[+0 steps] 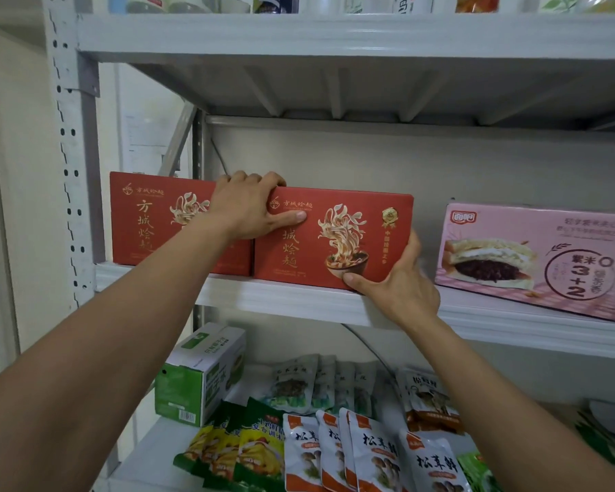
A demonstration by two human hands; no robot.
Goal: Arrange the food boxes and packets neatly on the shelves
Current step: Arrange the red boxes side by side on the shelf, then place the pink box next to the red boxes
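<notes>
1. Gripping the front red noodle box (pixel 338 243) at mid-frame with the left hand (pixel 249 207); fingers curled over its top left corner, thumb flat on the face.
2. Pinching its lower right corner with the right hand (pixel 402 289); thumb in front, fingers round the right edge.
3. Standing upright on the middle shelf (pixel 292 300), just beside a second red box (pixel 146 221) at centre left; well apart from the pink box (pixel 533 257) at right.

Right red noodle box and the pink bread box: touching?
Apart. Head view shows bare wall between the right red noodle box and pink bread box.
</notes>
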